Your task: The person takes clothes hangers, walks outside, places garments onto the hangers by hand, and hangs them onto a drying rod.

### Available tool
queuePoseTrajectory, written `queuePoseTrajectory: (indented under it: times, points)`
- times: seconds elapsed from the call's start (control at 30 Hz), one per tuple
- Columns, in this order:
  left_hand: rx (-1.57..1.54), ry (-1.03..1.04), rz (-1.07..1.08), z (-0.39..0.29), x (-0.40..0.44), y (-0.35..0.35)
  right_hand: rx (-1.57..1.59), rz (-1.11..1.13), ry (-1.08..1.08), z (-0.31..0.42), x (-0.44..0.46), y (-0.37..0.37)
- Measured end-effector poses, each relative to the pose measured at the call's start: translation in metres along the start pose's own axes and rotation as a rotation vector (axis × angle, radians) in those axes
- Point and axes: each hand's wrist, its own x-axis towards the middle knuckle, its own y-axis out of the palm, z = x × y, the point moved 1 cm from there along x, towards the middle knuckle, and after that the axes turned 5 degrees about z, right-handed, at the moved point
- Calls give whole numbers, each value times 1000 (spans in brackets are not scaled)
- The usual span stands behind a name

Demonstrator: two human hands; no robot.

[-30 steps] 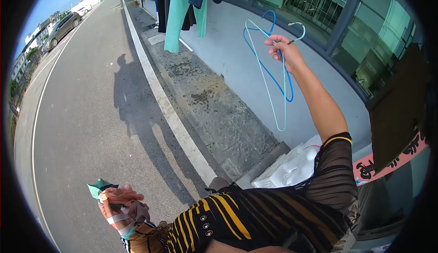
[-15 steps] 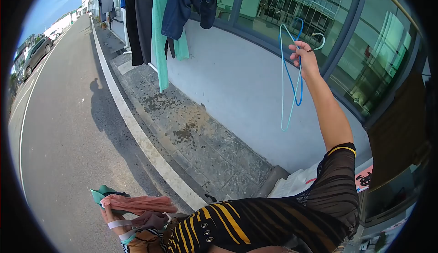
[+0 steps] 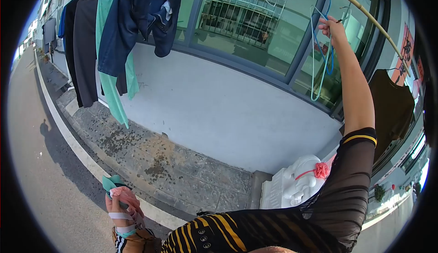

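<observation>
Raised at the upper right, my right hand is closed around a pale turquoise hanger and a blue hanger. Both dangle in front of the window, below a bamboo pole. Low on the left, my left hand grips a bunch of cloths. A pink cloth hangs over its fingers, and a teal cloth sticks out above. The shape of these cloths is bundled up, so their kind cannot be made out.
Dark blue denim clothes, a mint garment and dark trousers hang on the left. A brown sleeveless top hangs at the right. Below stands a white statue with a red flower. A curb borders the road.
The view has turned right and up, bringing the pole, brown top and statue into view. My right hand has risen with the hangers. My left hand still holds the cloths.
</observation>
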Motion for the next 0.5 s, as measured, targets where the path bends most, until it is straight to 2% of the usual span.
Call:
queuePoseTrajectory:
  times: [0.17,0.27,0.33,0.4,0.5]
  points:
    - [-74,5,21,-3,54,44,-58,-61,-69,77,57,19]
    - [-175,-54,92,11,74,47,-82,-72,-95,84,86,33]
    - [-86,53,39,23,85,47,-83,-63,-135,85,106,41]
    - [-120,10,58,42,94,36,-67,-118,-128,83,127,44]
    - [-121,26,-49,60,107,45,-69,-142,-110,77,148,44]
